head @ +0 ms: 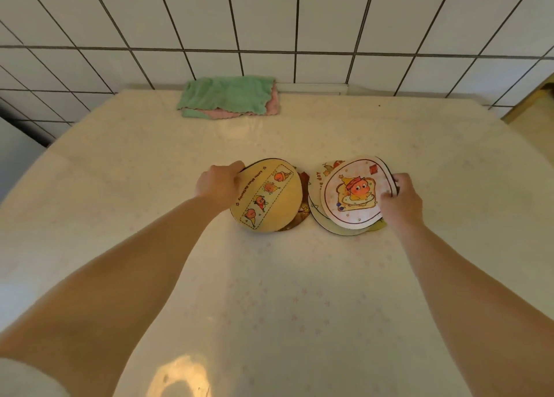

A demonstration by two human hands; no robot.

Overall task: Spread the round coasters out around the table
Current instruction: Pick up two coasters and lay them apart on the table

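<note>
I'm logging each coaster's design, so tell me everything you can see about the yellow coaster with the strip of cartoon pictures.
The yellow coaster is a thin round disc, matte like printed board, with a dark edge. A dashed-outline strip runs diagonally across it, holding four small orange cartoon figures, with a line of tiny text beside it. It looks tilted, its left edge gripped by the left hand. It overlaps a darker coaster underneath, left of the other coaster pile, near the middle of the cream table.
</note>
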